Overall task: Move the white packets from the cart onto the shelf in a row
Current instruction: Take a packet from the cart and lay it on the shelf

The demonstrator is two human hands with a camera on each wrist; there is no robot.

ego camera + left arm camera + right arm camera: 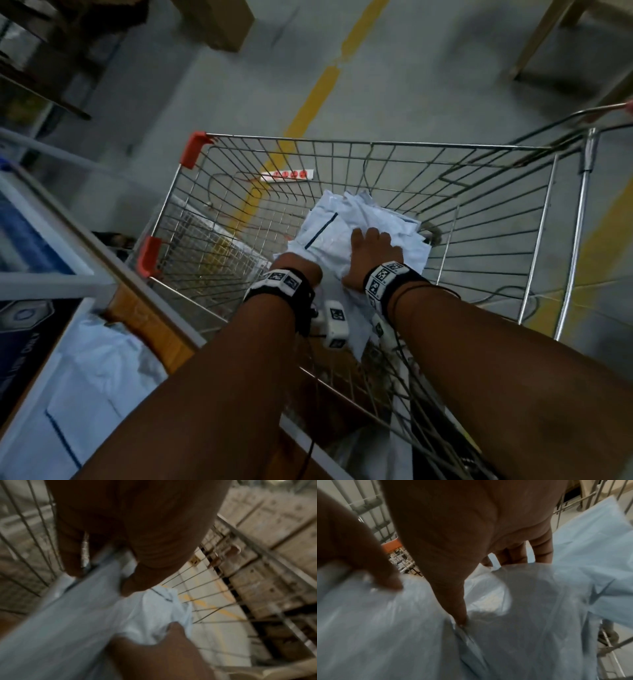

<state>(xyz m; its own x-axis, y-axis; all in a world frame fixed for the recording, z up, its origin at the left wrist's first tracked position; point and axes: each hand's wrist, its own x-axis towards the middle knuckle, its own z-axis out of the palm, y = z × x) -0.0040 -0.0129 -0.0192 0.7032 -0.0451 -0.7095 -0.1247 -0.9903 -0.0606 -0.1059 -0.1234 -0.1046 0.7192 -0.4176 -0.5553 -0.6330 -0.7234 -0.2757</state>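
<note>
Spanning most of the head view, grey concrete floor (428,85) is seen, crossed by a yellow painted line (322,89). Wire cart (376,145) is parked on it, orange corner guards (193,149) at its left end. Shelf (68,277) is seen at lower left, just beside the cart, with one white packet (102,370) lying on it next to a brown cardboard box (150,318). White packets (342,222) are piled in the cart basket, crumpled and overlapping; a dark stripe is visible on the top one. Both hands are reached into the basket, close together. Right hand (371,255) is laid over the pile, fingers curled into the plastic, thumb pinched on a fold per right wrist view. Left hand (298,270) is mostly hidden in head view; in the left wrist view a bunched packet edge (154,615) is gripped by it. Tracking bands (387,275) are worn on both wrists.
</note>
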